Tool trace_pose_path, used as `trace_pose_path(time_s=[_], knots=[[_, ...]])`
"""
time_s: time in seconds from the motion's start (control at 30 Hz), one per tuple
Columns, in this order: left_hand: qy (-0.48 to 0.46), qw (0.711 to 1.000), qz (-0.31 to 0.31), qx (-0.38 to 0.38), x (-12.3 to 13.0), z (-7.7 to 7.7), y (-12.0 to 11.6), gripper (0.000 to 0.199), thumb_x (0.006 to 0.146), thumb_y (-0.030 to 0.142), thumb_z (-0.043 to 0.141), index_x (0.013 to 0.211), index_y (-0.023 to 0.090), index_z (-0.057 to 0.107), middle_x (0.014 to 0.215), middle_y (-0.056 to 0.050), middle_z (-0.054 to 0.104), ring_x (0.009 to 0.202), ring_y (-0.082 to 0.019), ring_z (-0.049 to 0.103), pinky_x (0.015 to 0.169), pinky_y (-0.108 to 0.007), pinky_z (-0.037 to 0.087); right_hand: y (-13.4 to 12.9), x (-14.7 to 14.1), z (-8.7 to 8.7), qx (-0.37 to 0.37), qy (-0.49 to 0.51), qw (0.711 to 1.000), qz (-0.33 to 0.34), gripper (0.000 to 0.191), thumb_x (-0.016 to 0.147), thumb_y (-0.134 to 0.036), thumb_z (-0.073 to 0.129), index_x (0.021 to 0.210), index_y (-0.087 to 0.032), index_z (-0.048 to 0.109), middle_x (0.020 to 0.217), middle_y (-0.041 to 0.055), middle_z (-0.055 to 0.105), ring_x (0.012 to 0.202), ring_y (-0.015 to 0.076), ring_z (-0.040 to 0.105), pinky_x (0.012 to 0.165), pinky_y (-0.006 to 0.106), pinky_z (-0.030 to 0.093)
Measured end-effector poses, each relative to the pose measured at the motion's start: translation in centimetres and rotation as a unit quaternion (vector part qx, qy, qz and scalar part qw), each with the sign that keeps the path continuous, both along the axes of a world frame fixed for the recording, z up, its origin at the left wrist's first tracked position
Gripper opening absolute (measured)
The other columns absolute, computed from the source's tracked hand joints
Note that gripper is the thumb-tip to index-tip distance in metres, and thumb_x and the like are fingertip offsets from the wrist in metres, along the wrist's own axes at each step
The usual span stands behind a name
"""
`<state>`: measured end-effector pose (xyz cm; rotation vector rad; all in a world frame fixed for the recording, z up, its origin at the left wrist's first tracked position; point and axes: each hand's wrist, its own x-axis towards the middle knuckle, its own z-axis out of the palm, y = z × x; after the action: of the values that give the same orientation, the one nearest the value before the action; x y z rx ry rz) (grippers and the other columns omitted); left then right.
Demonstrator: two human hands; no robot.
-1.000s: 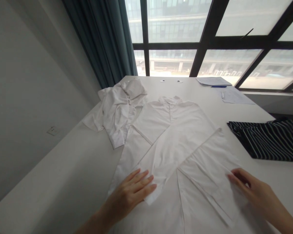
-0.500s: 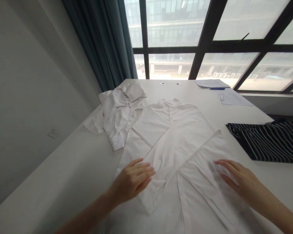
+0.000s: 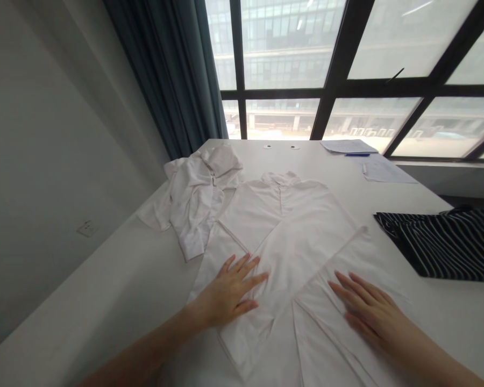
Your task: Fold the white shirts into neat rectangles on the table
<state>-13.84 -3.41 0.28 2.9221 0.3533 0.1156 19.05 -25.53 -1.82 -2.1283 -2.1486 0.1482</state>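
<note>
From where I sit, the white shirt lies flat on the white table, directly ahead of both hands, its long axis running straight away from me. The collar points to the far end, and the bottom of the shirt runs out of view nearest me. My left hand and right hand both rest palm down on it, fingers spread wide, holding nothing. The left sits slightly nearer the collar, and the right lies just beyond the slanted folded edge. A crumpled white shirt lies just beside the far left shoulder, and a dark striped cloth sits near the right side. Bare table lies open to the left.
</note>
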Motion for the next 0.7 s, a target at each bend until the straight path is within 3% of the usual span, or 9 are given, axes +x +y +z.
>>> trace_pose_path(time_s=[0.13, 0.27, 0.4, 0.5, 0.6, 0.7], knots=[[-0.045, 0.998, 0.032, -0.022, 1.7, 0.7, 2.4, 0.038, 0.098, 0.036, 0.046, 0.135, 0.028, 0.050, 0.135, -0.005, 0.057, 0.134, -0.023, 0.042, 0.115, -0.051, 0.022, 3.3, 1.8, 3.6, -0.031, 0.066, 0.997, 0.010, 0.039, 0.094, -0.045, 0.042, 0.122, -0.030, 0.066, 0.126, 0.0053, 0.066, 0.114, 0.0269, 0.062, 0.094, 0.043, 0.051], [-0.106, 0.992, 0.070, -0.010, 5.5, 0.8, 8.0, 0.029, 0.096, 0.026, 0.048, 0.122, 0.020, 0.059, 0.123, -0.008, 0.063, 0.127, -0.022, 0.048, 0.111, -0.045, 0.032, 9.7, 4.4, 5.4, 0.024, 0.114, 0.993, -0.017, 0.036, 0.095, -0.043, 0.041, 0.111, -0.025, 0.069, 0.112, 0.0057, 0.071, 0.102, 0.0250, 0.066, 0.091, 0.040, 0.051], [-0.119, 0.986, 0.112, 0.012, 10.5, 0.2, 14.6, 0.030, 0.096, 0.023, 0.047, 0.123, 0.018, 0.060, 0.132, -0.009, 0.057, 0.131, -0.023, 0.045, 0.110, -0.041, 0.035, 18.4, 7.3, 4.2, 0.097, 0.135, 0.985, -0.046, 0.029, 0.091, -0.038, 0.045, 0.098, -0.024, 0.070, 0.104, 0.0062, 0.073, 0.093, 0.0242, 0.068, 0.087, 0.038, 0.052], [-0.080, 0.985, 0.153, 0.019, 14.2, -0.4, 18.2, 0.036, 0.097, 0.026, 0.045, 0.131, 0.022, 0.054, 0.144, -0.007, 0.049, 0.137, -0.021, 0.039, 0.114, -0.039, 0.031, 25.2, 9.1, 2.8, 0.122, 0.136, 0.977, -0.107, 0.025, 0.087, -0.027, 0.050, 0.101, -0.021, 0.069, 0.108, 0.0080, 0.072, 0.098, 0.0231, 0.067, 0.090, 0.037, 0.050], [-0.028, 0.980, 0.198, 0.003, 17.1, -1.3, 20.4, 0.043, 0.099, 0.036, 0.041, 0.141, 0.025, 0.044, 0.152, -0.007, 0.039, 0.142, -0.022, 0.032, 0.115, -0.041, 0.028, 31.1, 10.3, 1.7, 0.135, 0.131, 0.970, -0.156, 0.032, 0.087, -0.023, 0.050, 0.115, -0.017, 0.064, 0.120, 0.0124, 0.067, 0.112, 0.0235, 0.061, 0.098, 0.037, 0.045], [-0.008, 0.975, 0.224, -0.008, 18.7, -2.3, 21.3, 0.048, 0.099, 0.042, 0.038, 0.143, 0.025, 0.041, 0.153, -0.010, 0.037, 0.142, -0.027, 0.031, 0.114, -0.047, 0.027, 35.3, 10.8, 0.7, 0.133, 0.128, 0.960, -0.210, 0.043, 0.088, -0.026, 0.052, 0.130, -0.015, 0.054, 0.127, 0.0159, 0.063, 0.118, 0.0252, 0.058, 0.098, 0.038, 0.043]])
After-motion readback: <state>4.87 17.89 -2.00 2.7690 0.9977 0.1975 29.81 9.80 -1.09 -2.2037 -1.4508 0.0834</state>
